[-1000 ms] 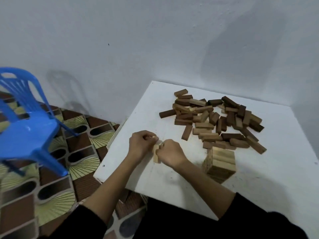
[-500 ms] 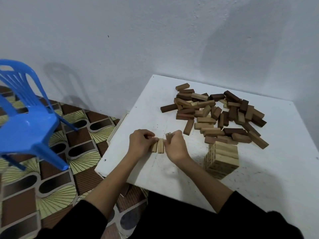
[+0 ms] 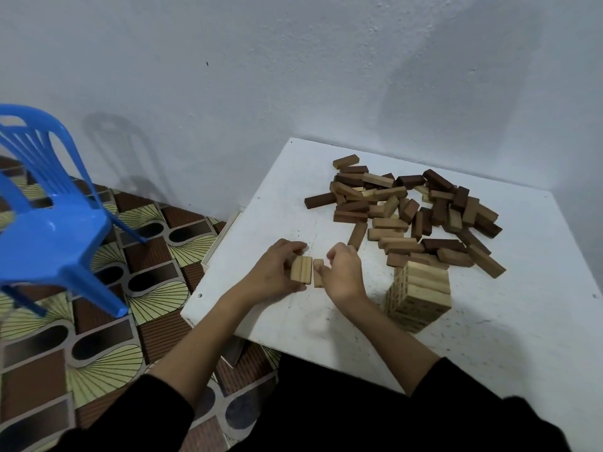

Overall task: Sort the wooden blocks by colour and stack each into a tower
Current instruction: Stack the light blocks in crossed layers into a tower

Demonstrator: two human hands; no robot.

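On the white table (image 3: 489, 337) my left hand (image 3: 277, 272) holds a pair of light wooden blocks (image 3: 301, 269) lying side by side. Just to their right, my right hand (image 3: 342, 272) pinches a third light block (image 3: 318, 272), with a narrow gap between it and the pair. A short tower of light blocks (image 3: 419, 296) stands to the right of my right hand. Behind it lies a loose pile of mixed light, mid-brown and dark brown blocks (image 3: 414, 213).
A blue plastic chair (image 3: 45, 216) stands on the patterned floor (image 3: 98, 337) to the left of the table. The table's left edge (image 3: 228, 243) runs close to my left hand. A pale wall rises right behind the table.
The light blocks now lie flat in a row between my hands, with the third one slightly apart. The view has shifted a little.
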